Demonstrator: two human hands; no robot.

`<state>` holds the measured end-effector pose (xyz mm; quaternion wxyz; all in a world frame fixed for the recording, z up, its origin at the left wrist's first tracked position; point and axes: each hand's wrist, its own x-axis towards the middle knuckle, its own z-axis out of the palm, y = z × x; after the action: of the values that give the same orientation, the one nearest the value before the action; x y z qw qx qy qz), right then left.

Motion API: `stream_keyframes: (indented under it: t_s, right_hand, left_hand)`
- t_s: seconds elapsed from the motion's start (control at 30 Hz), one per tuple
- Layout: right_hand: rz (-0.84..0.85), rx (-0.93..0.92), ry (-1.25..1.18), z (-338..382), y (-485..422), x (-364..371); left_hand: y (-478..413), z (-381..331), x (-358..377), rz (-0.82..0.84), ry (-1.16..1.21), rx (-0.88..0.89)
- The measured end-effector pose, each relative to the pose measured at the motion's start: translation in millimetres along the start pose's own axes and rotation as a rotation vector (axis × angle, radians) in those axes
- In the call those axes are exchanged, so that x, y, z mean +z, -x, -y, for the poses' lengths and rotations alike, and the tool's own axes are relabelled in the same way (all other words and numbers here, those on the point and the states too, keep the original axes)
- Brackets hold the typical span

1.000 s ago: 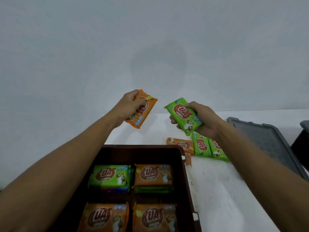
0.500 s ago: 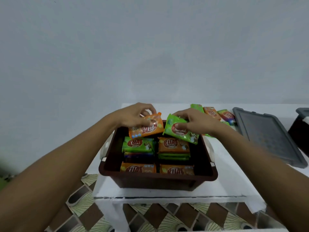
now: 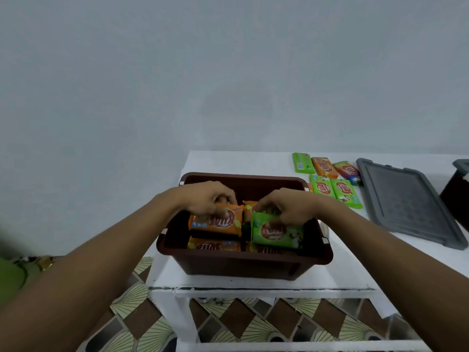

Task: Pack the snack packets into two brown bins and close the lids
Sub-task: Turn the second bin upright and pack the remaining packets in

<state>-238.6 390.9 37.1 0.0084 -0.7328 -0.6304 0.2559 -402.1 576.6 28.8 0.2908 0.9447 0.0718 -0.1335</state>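
A brown bin (image 3: pixel 243 262) stands on the white table (image 3: pixel 350 270), holding several orange and green snack packets. My left hand (image 3: pixel 208 199) grips an orange packet (image 3: pixel 215 222) over the bin's left side. My right hand (image 3: pixel 286 207) grips a green packet (image 3: pixel 276 232) over the bin's right side. Both packets sit low inside the bin, on top of the ones below. Several loose packets (image 3: pixel 330 181) lie on the table behind the bin to the right.
A grey lid (image 3: pixel 411 204) lies flat on the table at the right. A second dark bin (image 3: pixel 456 196) with its grey lid shows at the right edge. Patterned floor tiles (image 3: pixel 142 321) lie below the table's front edge.
Both hands have come down from above the table and lowered their packets into the bin. The view has pulled back and shows the table's front edge.
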Motion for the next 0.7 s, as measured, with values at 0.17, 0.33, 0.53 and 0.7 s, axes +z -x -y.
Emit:
stream_keyframes:
  t_s: [0.17, 0.33, 0.53, 0.7]
  right_hand:
    - [0.149, -0.025, 0.023, 11, -5, 19]
    - [0.081, -0.063, 0.083, 8, -3, 22]
    - [0.053, -0.055, 0.086, 7, 0, 25]
    - [-0.038, -0.023, 0.152, 5, 3, 29]
  left_hand:
    - [-2, -3, 15, 0.240, 0.043, -0.097]
    - [2, 1, 19, 0.165, -0.062, -0.028]
    - [3, 7, 24, 0.191, -0.118, -0.065]
    - [1, 5, 24, 0.256, -0.103, -0.118]
